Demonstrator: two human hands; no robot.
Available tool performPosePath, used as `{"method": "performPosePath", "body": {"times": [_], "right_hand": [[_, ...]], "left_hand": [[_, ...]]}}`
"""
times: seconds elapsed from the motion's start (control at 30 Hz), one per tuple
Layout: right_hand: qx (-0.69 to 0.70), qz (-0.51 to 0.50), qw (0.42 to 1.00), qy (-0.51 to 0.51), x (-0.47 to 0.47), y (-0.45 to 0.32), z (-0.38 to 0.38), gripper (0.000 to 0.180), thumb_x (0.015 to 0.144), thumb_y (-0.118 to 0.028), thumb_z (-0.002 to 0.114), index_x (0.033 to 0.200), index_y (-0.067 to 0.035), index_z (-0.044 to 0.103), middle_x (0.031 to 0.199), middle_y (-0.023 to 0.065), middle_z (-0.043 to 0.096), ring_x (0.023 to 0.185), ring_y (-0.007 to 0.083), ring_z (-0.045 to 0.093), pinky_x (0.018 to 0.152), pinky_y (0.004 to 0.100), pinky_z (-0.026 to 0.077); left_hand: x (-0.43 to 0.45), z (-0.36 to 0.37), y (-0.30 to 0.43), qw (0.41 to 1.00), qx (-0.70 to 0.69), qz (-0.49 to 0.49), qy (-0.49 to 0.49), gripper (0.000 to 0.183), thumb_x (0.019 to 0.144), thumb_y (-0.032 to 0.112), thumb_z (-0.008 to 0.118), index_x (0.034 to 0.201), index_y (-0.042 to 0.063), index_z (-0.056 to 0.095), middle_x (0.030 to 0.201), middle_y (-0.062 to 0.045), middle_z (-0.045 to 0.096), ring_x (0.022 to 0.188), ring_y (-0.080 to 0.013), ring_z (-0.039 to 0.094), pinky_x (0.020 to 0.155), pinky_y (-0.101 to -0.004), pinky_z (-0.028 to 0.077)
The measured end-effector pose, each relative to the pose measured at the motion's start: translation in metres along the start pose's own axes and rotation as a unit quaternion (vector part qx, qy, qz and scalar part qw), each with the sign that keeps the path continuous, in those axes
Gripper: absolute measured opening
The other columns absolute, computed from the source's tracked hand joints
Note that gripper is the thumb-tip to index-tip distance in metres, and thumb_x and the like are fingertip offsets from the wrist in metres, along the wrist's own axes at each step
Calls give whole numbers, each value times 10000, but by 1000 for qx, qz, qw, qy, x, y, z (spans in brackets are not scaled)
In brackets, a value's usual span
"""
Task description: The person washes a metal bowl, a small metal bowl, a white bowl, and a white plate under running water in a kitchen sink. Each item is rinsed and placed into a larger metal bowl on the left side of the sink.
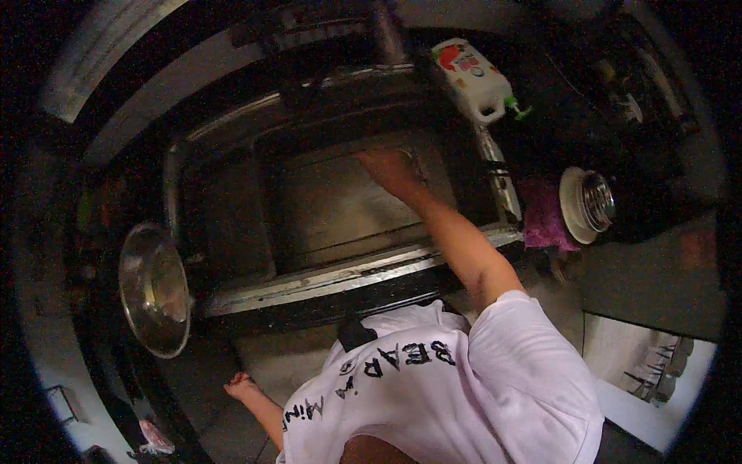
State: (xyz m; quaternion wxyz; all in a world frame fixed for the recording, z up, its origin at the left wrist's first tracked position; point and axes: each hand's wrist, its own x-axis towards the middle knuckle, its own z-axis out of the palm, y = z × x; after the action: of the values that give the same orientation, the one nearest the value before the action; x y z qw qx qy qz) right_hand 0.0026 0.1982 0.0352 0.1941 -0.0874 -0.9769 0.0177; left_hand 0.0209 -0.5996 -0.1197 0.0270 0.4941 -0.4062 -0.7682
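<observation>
My right hand (385, 168) reaches down into the larger bowl of a metal kitchen sink (342, 217), near its far side. The hand is dim and blurred, so whether it holds anything is not clear. My left hand (240, 385) hangs low at my left side, below the counter's edge, with its fingers curled and no object visible in it. A large white jug with a green pump top (475, 78) rests beyond the sink's far right corner.
On the left counter sits a large metal basin (153, 290). Right of the sink, a purple cloth (545, 217) lies beside stacked white plates (574, 206) with metal bowls (598, 200). A drawer or shelf of dark utensils (655, 368) shows at lower right. The faucet (391, 35) is behind the sink.
</observation>
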Motion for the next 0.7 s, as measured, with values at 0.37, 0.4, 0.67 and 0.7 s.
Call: {"method": "performPosePath", "body": {"times": [0.37, 0.4, 0.67, 0.7], "right_hand": [[-199, 155, 965, 65, -156, 206, -159, 240, 753, -221, 600, 924, -53, 579, 988, 148, 547, 946, 316, 519, 777, 422, 422], [-212, 124, 964, 106, -161, 210, -160, 236, 752, -191, 596, 932, -39, 576, 1027, 166, 537, 977, 331, 505, 809, 422, 409], [-240, 177, 935, -191, -220, 234, -131, 266, 616, -11, 607, 878, -29, 562, 921, 170, 556, 864, 315, 545, 693, 392, 468], [-235, 170, 942, -168, -225, 236, -129, 275, 609, -10, 609, 878, -30, 555, 897, 169, 553, 855, 317, 542, 694, 392, 467]], "left_hand": [[-114, 130, -95, 989, 31, 139, -34, 376, 888, 409, 385, 624, 149, 324, 496, 24, 310, 408, -140, 314, 429, -294, 232], [-115, 135, -98, 991, 17, 128, -18, 372, 887, 406, 391, 628, 146, 331, 498, 25, 314, 409, -143, 317, 428, -294, 242], [-193, 136, -116, 994, -6, 112, 20, 323, 881, 360, 419, 661, 133, 355, 517, 8, 336, 420, -133, 329, 402, -255, 249], [-217, 137, -115, 993, 12, 118, 18, 312, 881, 351, 423, 664, 137, 354, 516, 1, 331, 424, -128, 330, 398, -253, 239]]}}
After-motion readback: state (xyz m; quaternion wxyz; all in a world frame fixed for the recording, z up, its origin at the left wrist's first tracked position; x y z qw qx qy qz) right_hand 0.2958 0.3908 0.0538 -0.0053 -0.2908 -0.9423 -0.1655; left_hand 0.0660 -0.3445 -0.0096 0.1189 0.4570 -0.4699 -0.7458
